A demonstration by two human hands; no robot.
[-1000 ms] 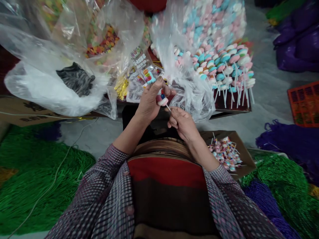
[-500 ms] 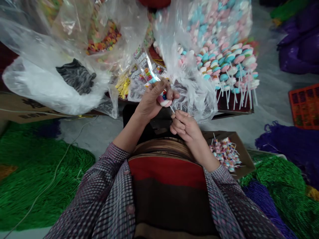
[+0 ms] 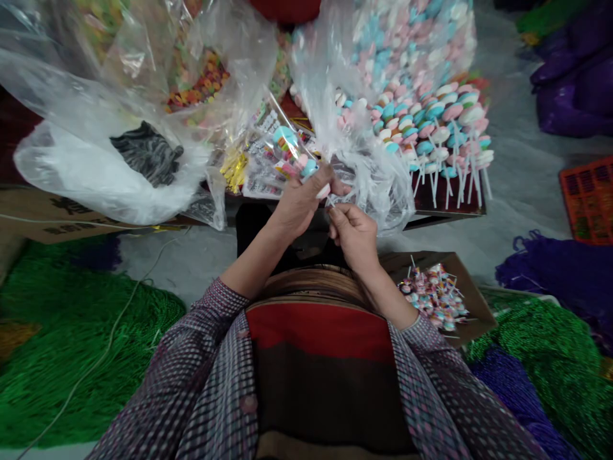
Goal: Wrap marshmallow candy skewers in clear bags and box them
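Note:
My left hand (image 3: 299,206) is closed around a clear printed wrapper (image 3: 287,148) with a stack of round pastel candies on a stick inside it. My right hand (image 3: 353,231) pinches the white stick end of that lollipop just below the left hand's fingers. Both hands meet in front of my chest, at the near edge of a low dark table (image 3: 445,207). Right behind them lies a big clear bag (image 3: 364,160) spilling unwrapped pink, blue and white lollipops (image 3: 431,128).
A cardboard box of wrapped lollipops (image 3: 433,295) sits at my right hip. Clear bags with colourful sweets (image 3: 196,83) and a dark item (image 3: 146,152) crowd the left. Green bead strands (image 3: 57,358) and purple ones (image 3: 560,275) lie on the floor. An orange crate (image 3: 587,201) is far right.
The lollipop has slid further up into the wrapper. My right hand rose along the stick to meet the left hand.

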